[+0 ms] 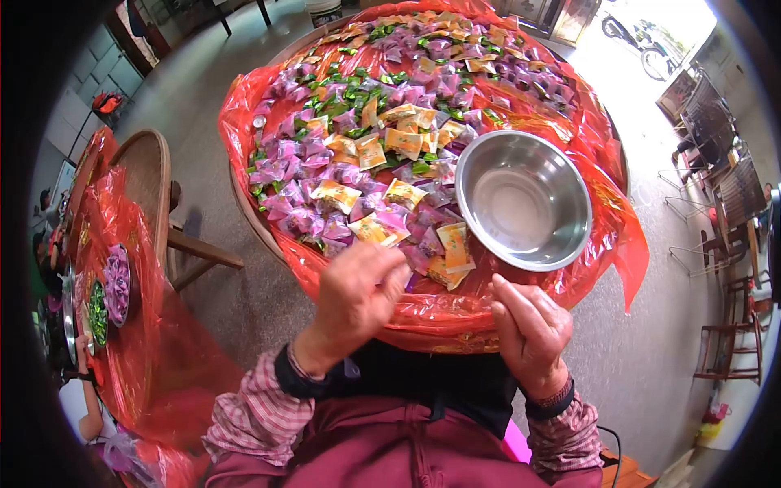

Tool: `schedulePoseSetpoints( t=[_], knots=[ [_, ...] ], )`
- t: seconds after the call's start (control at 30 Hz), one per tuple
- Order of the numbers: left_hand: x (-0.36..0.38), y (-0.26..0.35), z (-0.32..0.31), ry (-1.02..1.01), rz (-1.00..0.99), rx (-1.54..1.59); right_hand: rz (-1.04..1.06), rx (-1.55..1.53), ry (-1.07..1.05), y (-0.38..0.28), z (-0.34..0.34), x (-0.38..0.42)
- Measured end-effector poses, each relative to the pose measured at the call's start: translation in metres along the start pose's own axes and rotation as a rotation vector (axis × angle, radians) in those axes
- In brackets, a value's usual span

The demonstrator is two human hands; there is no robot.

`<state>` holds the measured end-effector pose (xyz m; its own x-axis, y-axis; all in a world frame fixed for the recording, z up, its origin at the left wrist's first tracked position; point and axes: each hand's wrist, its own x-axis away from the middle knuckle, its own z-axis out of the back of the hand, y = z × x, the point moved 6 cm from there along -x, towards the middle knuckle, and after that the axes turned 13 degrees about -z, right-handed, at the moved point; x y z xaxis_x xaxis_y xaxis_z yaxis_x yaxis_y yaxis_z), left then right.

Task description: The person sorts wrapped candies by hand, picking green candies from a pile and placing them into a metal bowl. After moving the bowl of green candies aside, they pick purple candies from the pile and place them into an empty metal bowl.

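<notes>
A round tray lined with red plastic [602, 220] holds many purple packets [297, 220], green-wrapped pieces [350, 93] and orange-and-white packets [335, 195]. An empty steel bowl [523, 200] rests on its right side. My left hand [355, 294] hangs over the tray's near edge with fingers curled in; whatever they may hold is hidden. Below the bowl, my right hand [530, 329] has thumb and fingertips pinched together, and anything between them is too small to make out. One orange-and-white packet [455, 247] lies between my hands, touched by neither.
At the left, a second table covered in red plastic [154, 325] bears bowls of purple [116, 285] and green pieces [98, 313]. Another person's arm [91, 407] reaches there. A wooden stool [203, 248] stands between the tables. Chairs [732, 346] line the right.
</notes>
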<state>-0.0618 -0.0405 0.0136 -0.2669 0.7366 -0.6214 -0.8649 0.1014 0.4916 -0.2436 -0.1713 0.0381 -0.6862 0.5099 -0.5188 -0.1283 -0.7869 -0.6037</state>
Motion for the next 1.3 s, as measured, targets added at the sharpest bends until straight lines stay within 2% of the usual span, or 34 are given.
schedulePoseSetpoints(
  t=[0.03,0.13,0.17,0.27,0.37,0.6,0.7,0.77,0.87,1.0,1.17,1.3],
  knots=[
    [0.007,0.009,-0.005,-0.036,-0.129,-0.053,0.025,0.018,-0.018,-0.005,-0.006,-0.008],
    [0.022,0.017,-0.014,-0.062,-0.197,-0.151,0.066,0.048,-0.055,-0.001,-0.028,-0.014],
    [0.034,0.014,-0.021,-0.106,-0.197,-0.149,0.069,0.07,-0.103,0.002,-0.036,-0.012],
    [0.05,0.02,-0.025,-0.062,-0.175,-0.158,0.045,0.115,-0.201,0.017,-0.05,0.012],
    [0.063,0.018,-0.03,-0.067,-0.17,-0.199,0.038,0.194,-0.192,0.025,-0.05,0.037],
    [0.068,0.019,-0.029,-0.009,-0.179,-0.212,-0.038,0.236,-0.146,0.022,-0.053,0.038],
    [0.066,0.018,-0.03,-0.021,-0.186,-0.226,-0.052,0.197,-0.123,0.02,-0.05,0.034],
    [0.066,0.019,-0.03,-0.036,-0.193,-0.23,-0.163,0.107,-0.177,0.02,-0.048,0.026],
    [0.067,0.02,-0.032,-0.042,-0.186,-0.236,-0.191,-0.003,-0.14,0.013,-0.037,0.009],
    [0.069,0.019,-0.035,-0.044,-0.175,-0.25,0.028,0.074,-0.209,-0.02,-0.036,-0.025],
    [0.071,0.019,-0.035,-0.034,-0.196,-0.285,0.26,0.192,-0.346,-0.024,-0.079,-0.05],
    [0.072,0.019,-0.036,-0.039,-0.198,-0.285,0.252,0.246,-0.456,-0.02,-0.104,-0.063]
  ],
)
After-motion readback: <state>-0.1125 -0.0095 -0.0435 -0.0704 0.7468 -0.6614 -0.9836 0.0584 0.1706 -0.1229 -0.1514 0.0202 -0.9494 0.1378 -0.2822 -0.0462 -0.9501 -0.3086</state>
